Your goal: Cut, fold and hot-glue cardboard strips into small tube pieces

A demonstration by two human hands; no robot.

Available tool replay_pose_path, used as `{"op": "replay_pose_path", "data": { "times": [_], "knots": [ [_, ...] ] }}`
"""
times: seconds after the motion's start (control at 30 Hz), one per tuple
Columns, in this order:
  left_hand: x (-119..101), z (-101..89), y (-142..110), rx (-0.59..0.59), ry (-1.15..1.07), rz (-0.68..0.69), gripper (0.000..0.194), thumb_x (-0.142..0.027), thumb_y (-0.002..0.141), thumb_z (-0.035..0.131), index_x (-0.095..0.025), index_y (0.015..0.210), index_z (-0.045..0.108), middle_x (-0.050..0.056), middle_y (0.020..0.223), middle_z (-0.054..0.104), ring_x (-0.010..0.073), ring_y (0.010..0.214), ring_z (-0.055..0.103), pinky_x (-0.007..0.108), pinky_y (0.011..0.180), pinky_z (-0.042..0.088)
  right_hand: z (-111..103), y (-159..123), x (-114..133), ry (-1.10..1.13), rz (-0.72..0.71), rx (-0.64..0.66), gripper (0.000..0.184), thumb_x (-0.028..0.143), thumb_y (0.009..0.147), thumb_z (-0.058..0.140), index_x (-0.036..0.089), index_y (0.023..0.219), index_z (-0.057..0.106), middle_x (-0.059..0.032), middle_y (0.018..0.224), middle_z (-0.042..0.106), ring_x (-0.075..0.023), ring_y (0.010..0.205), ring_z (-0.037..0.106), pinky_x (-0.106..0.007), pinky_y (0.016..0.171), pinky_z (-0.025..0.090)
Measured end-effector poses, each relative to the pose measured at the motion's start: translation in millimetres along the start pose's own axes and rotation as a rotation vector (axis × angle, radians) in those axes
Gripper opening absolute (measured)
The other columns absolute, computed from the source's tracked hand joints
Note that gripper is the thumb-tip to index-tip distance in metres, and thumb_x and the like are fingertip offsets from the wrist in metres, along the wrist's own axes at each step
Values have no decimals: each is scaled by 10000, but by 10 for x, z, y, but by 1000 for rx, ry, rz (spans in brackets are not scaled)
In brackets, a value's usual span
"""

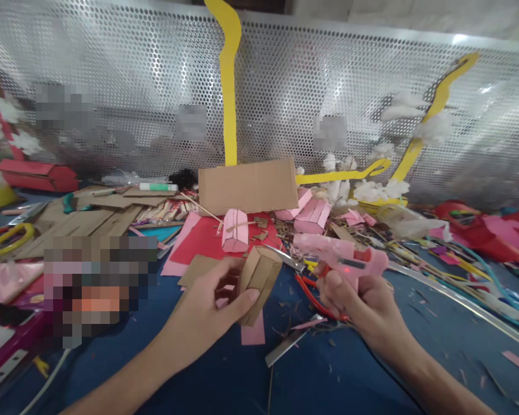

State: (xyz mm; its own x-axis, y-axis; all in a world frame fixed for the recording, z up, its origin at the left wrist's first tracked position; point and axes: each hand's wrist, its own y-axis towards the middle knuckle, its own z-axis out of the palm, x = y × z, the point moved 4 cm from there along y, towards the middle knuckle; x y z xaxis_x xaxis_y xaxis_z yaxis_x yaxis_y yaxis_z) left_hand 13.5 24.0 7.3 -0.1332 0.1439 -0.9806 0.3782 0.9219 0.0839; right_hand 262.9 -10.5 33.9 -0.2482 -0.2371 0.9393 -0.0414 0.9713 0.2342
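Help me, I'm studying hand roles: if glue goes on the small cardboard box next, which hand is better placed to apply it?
Right, I'd judge. The right hand grips the pink glue gun; the left hand holds the small cardboard box, so seems better suited to steadying.

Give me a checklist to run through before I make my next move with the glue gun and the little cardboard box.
1. Cardboard box secured: ok, the left hand grips it between thumb and fingers.
2. Glue gun in hand: ok, the right hand is wrapped around its handle.
3. Glue gun hot enough: cannot tell; a red light glows on its side, but that does not show heat.
4. Left fingers away from the nozzle: ok, there is a gap between them.
5. Space under the hands free of sharp tools: not ok, red-handled scissors lie there.
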Motion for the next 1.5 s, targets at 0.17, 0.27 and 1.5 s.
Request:
{"op": "replay_pose_path", "data": {
  "times": [0.17,0.27,1.5],
  "knots": [
    [13,-35,1,-40,123,-8,416,-500,960,668,-242,1286,650,115,1143,746,286,979,731,385,815,586,-1,31,-76,46,89,-34,531,672,934,638,207,689,561,31,536,457,-115,501,392,-277,494,366],
    [15,-40,3,-34,117,-3,410,-471,958,673,-234,1292,652,130,1176,743,290,997,731,389,835,590,25,40,-87,55,107,-56,470,643,908,688,185,815,638,45,523,479,-108,484,389,-267,483,347],
    [19,161,-35,82,108,-54,403,-522,984,609,-221,1252,630,62,915,770,250,813,763,377,744,624,268,-12,-172,281,148,32,350,489,904,744,164,993,651,86,544,469,-70,454,361,-229,472,264]
  ]
}}
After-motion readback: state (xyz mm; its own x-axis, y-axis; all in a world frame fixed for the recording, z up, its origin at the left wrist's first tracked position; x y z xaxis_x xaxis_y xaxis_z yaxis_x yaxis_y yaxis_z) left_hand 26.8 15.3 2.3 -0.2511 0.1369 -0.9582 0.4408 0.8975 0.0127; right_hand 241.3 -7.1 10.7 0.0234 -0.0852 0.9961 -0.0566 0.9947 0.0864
